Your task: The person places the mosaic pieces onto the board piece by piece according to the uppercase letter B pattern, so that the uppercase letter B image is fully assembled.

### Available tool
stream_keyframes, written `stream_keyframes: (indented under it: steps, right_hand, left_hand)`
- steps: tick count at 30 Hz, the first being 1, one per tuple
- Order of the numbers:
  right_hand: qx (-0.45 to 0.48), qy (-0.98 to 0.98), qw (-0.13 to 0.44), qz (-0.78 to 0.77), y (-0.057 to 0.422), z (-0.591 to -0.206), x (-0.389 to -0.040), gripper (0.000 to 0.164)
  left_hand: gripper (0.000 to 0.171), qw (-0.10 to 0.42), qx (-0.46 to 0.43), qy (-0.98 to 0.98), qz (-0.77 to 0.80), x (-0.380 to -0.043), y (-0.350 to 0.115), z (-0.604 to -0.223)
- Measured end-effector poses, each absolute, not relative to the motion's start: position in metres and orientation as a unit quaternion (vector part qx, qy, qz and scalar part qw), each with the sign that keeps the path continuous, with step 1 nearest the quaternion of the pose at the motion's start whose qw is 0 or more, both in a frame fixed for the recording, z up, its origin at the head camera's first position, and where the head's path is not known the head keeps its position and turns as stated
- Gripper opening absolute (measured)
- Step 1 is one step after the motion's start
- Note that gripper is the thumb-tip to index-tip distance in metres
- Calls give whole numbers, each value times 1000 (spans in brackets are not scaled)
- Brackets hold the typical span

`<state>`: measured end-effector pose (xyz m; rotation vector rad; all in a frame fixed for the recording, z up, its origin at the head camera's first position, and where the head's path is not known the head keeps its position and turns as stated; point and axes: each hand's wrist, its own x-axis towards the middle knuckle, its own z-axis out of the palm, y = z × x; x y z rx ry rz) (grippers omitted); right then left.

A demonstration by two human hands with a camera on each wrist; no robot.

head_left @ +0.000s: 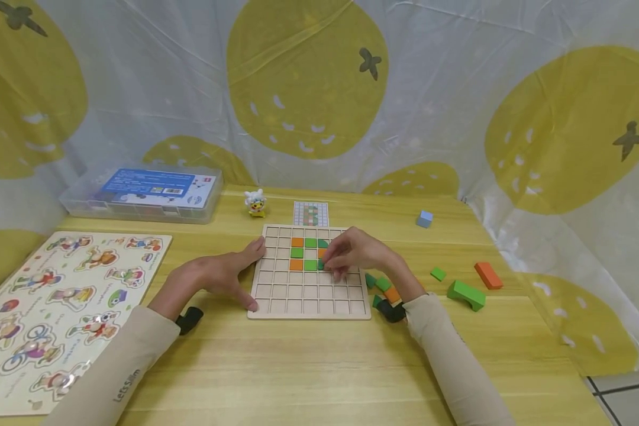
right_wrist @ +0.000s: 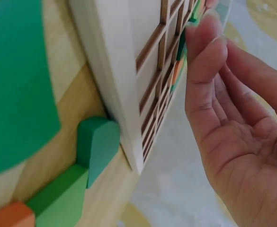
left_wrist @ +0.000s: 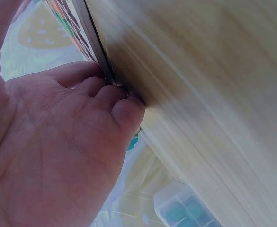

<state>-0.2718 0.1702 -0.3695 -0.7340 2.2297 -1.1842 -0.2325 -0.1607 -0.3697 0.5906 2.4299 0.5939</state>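
Observation:
A wooden grid board [head_left: 287, 291] lies mid-table with orange, light green and dark green blocks set in its upper cells. My left hand [head_left: 213, 275] spreads along the board's left edge, thumb near the lower corner; in the left wrist view, its other fingers [left_wrist: 128, 113] lie against the rim and tabletop. Over the right part of the board, my right hand [head_left: 354, 251] pinches a small dark green block [head_left: 321, 265] at a cell beside a light green square [head_left: 310, 265]. Its fingertips partly hide that block and an orange one [head_left: 322, 253] above.
Loose blocks [head_left: 382, 284] lie right of the board, under the right forearm. Farther right are a green arch [head_left: 466, 294], an orange block [head_left: 488, 276] and a blue block [head_left: 425, 219]. A pattern card [head_left: 311, 213], figurine [head_left: 255, 203], plastic case [head_left: 144, 192] and picture puzzle [head_left: 69, 296] surround the board.

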Motion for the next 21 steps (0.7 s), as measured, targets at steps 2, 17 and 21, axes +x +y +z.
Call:
stream_keyframes:
  steps: [2,17,21]
  right_hand:
    - [-267,822,251,-436,171,-370,-272,11]
    - [-269,857,218,-382,172,-373,-273,14]
    - [-271,855,225,-381,172,-372,-272,15]
  left_hand:
    - [133,282,221,907,223,-232,-161,-370]
    - [133,277,223,908,221,-232,-162,-370]
    - [133,276,225,908,221,-232,-162,-371]
